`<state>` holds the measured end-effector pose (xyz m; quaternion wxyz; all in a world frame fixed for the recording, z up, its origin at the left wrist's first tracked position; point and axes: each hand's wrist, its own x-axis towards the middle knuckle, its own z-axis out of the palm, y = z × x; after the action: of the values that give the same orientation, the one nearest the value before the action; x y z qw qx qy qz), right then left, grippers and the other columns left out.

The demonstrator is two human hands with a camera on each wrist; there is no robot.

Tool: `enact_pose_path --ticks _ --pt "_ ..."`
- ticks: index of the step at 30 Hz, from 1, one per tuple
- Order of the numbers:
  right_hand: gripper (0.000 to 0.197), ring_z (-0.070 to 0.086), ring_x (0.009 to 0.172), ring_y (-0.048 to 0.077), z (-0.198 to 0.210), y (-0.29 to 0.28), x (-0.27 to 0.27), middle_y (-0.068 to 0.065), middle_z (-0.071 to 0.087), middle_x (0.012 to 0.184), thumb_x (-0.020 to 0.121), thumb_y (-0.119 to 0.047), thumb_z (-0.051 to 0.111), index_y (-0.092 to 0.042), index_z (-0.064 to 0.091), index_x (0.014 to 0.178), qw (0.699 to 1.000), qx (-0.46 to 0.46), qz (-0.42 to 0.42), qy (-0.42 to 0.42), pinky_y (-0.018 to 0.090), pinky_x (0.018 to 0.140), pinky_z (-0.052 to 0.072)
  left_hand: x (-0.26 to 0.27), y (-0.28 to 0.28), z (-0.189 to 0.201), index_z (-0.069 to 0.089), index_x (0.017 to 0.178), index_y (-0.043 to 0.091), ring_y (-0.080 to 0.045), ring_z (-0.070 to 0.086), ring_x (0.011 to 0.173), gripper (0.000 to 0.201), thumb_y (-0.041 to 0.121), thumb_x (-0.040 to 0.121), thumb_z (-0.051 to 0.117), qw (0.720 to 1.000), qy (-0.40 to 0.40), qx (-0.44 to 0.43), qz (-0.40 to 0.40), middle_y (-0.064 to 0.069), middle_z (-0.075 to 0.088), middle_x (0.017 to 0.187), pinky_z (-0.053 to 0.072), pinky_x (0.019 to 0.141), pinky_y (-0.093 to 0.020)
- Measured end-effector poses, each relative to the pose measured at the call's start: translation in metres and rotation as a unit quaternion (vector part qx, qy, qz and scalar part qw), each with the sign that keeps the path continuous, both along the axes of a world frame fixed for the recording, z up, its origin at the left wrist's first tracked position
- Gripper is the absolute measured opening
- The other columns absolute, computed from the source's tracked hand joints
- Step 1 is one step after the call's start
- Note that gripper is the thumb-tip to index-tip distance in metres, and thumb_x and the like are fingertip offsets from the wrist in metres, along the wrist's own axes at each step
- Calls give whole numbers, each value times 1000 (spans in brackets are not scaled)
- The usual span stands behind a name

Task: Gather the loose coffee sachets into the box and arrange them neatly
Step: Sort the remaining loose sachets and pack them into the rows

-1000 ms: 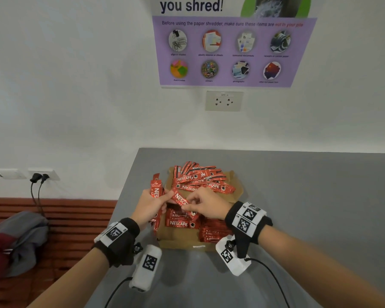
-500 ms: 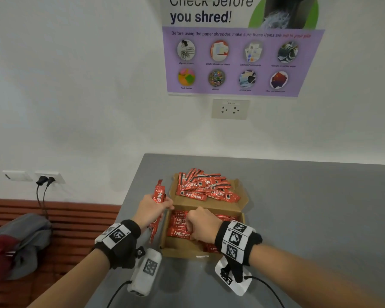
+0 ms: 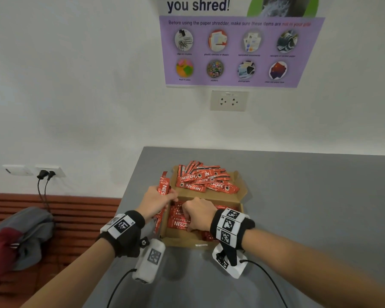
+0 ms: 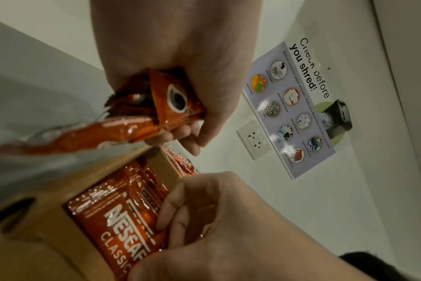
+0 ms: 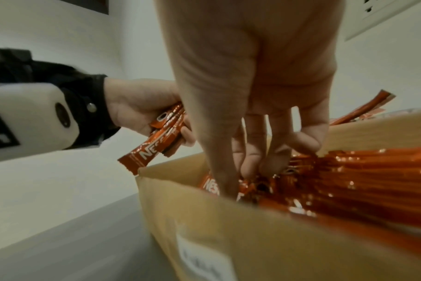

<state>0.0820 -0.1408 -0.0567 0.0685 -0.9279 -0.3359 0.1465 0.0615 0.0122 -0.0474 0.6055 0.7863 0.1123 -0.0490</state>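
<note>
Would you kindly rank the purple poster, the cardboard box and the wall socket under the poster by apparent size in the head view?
Largest to smallest, as they look:
1. Purple poster
2. Cardboard box, partly hidden by both hands
3. Wall socket
The box sits nearer the camera than the wall items, so true sizes may differ.

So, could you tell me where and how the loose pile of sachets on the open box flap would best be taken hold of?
Probably from above, pinching one of the top sachets across its narrow width near mid-length. The pile of sachets lies flat and crisscrossed on the flap, so the upper ones are free. The right hand is nearest; the left hand already holds a bundle.
</note>
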Motion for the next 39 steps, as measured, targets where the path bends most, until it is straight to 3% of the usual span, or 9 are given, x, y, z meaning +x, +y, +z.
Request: enact_pose_path --ticks 4,8,11,16,20,25,30,35,39 --pt "22 62 82 22 6 -2 3 7 66 92 83 -25 67 -9 60 96 993 114 -29 23 34 70 53 0 -3 -2 61 73 7 -10 54 52 21 19 91 59 999 -23 -18 42 -2 61 63 48 53 -16" --pt "19 59 79 15 19 3 -2 6 65 95 93 -23 54 -8 59 104 958 264 -41 106 27 75 51 0 -8 -3 62 78 7 -20 62 72 26 26 94 53 997 -48 -34 50 -9 65 76 50 73 -29" --pt "22 57 77 11 21 9 -8 3 63 94 92 -27 55 -10 54 106 948 300 -49 89 24 73 49 1 -12 -1 59 66 13 -14 59 66 33 27 95 51 996 -56 -49 53 2 62 63 47 66 -25" --pt "42 54 88 6 15 12 -3 0 59 106 88 -29 61 -12 45 122 933 341 -80 86 19 79 47 6 -11 5 67 88 7 -19 67 84 29 29 95 50 994 -56 -82 55 -9 69 87 52 75 -26" --pt "42 55 74 8 15 12 -1 4 59 100 90 -24 60 -7 49 126 932 343 -84 86 10 63 45 5 -12 7 65 98 -4 -23 65 90 37 30 95 50 988 -16 -144 50 -15 68 92 51 82 -31" --pt "28 61 66 16 16 9 0 11 63 92 88 -20 62 -7 53 111 931 332 -92 118 29 66 54 1 -15 8 66 96 8 -18 65 93 30 33 95 49 993 -10 -118 17 -6 69 92 49 78 -24" --pt "19 59 70 17 22 5 3 13 64 93 91 -7 52 -4 56 109 932 330 -112 103 30 68 53 3 -14 9 67 104 7 -25 66 100 33 34 93 52 995 -3 -99 -18 -13 70 102 50 93 -36" --pt "17 46 50 9 19 4 7 7 57 78 93 -4 44 -6 57 104 925 339 -138 105 14 43 37 3 -17 11 62 105 3 -17 62 52 33 32 95 50 997 5 -60 -38 -13 68 83 49 48 -23" --pt "14 45 52 6 16 1 8 9 63 82 95 -6 46 -6 59 101 923 345 -143 94 9 45 34 2 -19 12 60 98 4 -9 59 45 24 26 96 49 996 -1 -81 -38 -2 63 70 42 41 -15"
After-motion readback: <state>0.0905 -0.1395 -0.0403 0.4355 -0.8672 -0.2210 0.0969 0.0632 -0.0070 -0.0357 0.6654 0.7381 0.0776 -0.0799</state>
